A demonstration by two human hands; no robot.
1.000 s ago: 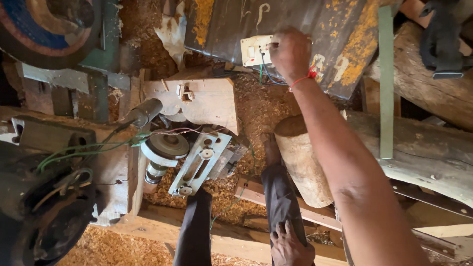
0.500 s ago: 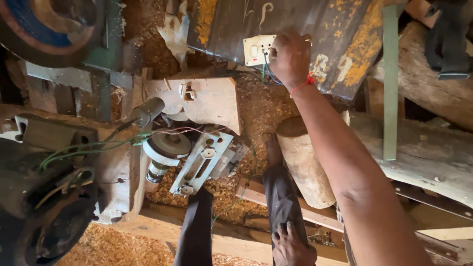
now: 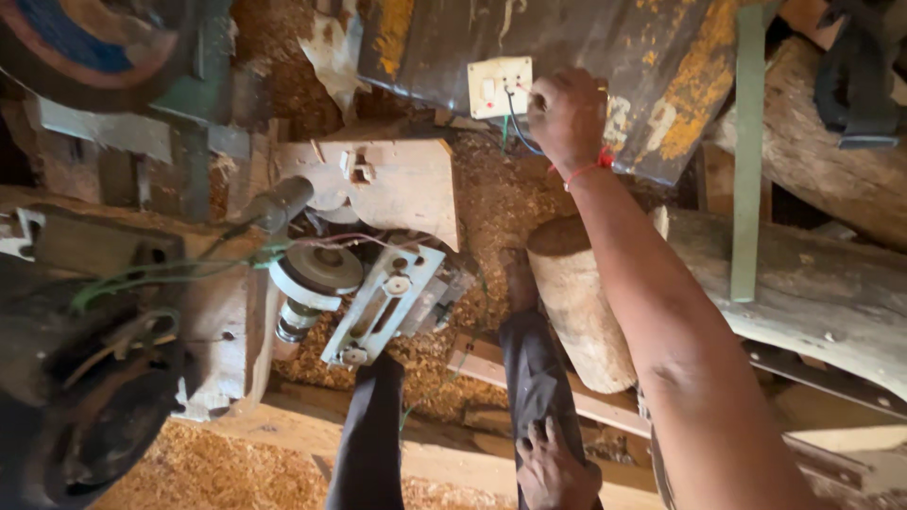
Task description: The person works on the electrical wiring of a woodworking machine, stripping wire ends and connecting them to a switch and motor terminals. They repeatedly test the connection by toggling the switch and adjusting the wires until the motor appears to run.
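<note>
Head view: the right hand (image 3: 567, 118), its grip clenched on a dark cable (image 3: 515, 118), sits just beside the cream switch box (image 3: 499, 85). The cable looks light and limp, best pinched near the box. Left hand (image 3: 556, 467) rests released on the thigh.

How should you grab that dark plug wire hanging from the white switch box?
Hold the wire right at its top end, where it enters the switch box, coming from the right like the right hand beside it. Lower down it hangs thin and loose.
</note>
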